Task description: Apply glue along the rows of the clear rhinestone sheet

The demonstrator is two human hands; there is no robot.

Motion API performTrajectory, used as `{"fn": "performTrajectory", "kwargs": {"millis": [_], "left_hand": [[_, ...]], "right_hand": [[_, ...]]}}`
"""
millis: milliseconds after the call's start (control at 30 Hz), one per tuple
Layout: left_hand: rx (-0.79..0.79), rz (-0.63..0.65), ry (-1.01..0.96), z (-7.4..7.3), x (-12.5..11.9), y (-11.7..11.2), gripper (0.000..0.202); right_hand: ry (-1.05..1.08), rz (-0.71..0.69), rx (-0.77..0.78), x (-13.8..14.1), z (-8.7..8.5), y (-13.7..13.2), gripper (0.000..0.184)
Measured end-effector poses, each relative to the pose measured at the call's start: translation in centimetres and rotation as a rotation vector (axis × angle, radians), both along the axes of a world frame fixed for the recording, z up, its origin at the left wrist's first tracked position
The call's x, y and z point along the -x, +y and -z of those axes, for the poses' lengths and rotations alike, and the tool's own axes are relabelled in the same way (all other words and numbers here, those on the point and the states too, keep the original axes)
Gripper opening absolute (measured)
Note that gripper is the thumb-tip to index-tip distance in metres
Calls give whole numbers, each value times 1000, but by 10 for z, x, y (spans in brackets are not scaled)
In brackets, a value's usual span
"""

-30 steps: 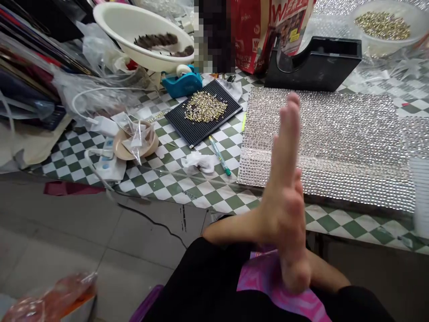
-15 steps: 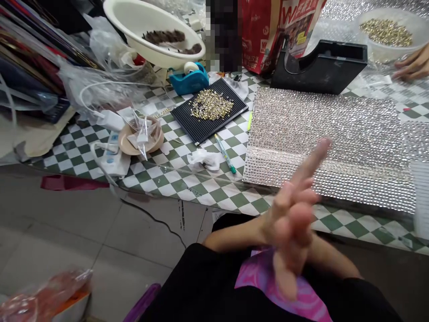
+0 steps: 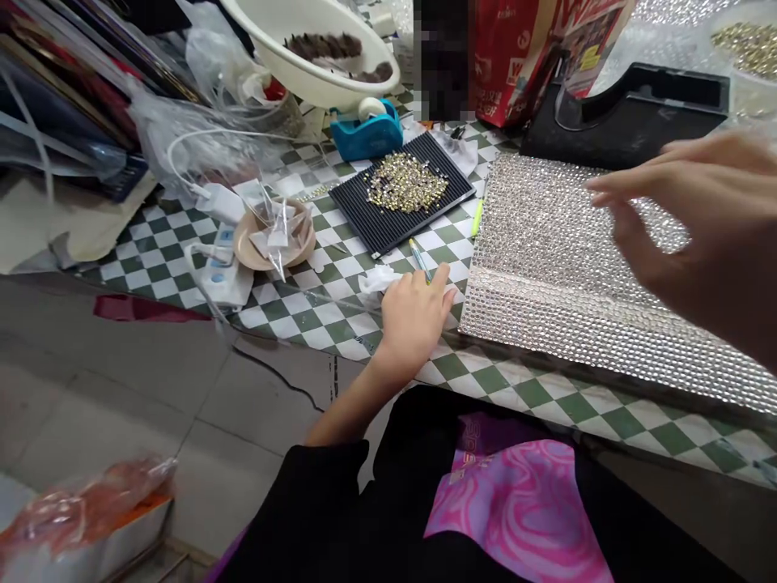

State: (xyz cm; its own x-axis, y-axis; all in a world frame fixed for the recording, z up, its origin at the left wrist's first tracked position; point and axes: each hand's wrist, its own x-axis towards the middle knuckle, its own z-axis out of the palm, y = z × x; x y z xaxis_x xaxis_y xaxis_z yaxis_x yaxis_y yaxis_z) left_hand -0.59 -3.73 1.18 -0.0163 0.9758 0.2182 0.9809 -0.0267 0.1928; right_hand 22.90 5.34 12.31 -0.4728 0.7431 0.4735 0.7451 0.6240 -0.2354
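My left hand (image 3: 416,320) reaches over the table's front edge, palm down. Its fingers are somewhat apart and lie over a pen (image 3: 420,261); the pen's lower end is hidden beneath them. A crumpled white tissue (image 3: 377,279) is just left of the fingers. My right hand (image 3: 685,214) is raised above a sheet of clear rhinestones (image 3: 564,235), its thumb and forefinger apart with nothing visible between them. Beyond my left hand, a ribbed black tray (image 3: 358,214) carries a heap of gold and clear rhinestones (image 3: 406,182).
A blue tape dispenser (image 3: 367,136) and a white basin (image 3: 316,85) stand behind the tray. To the left are a beige bowl (image 3: 243,243) of small packets and a power strip (image 3: 222,283). A black dispenser (image 3: 631,121) and a red bag (image 3: 503,65) stand at the back right.
My hands were together over my lap. They have separated: the left moved forward onto the pen, the right rose to the right above the rhinestone sheet. The view has shifted slightly.
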Motion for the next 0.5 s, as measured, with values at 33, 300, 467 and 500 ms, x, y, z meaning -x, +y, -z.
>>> {"fn": "performTrajectory", "kwargs": {"millis": [33,300,467,500], "left_hand": [[23,2,8,4,2,1,19],[-88,127,-105,-12,2,-8,17],[-235,378,-339,-24,19,-3,30],[-225,358,-298,-24,26,0,32]], "right_hand": [[-101,-160,-39,12,6,6,32],[-309,-714,-254,77,56,10,40],[-292,-686,-271,83,54,22,22],[-289,-660,-279,81,54,26,21]]}}
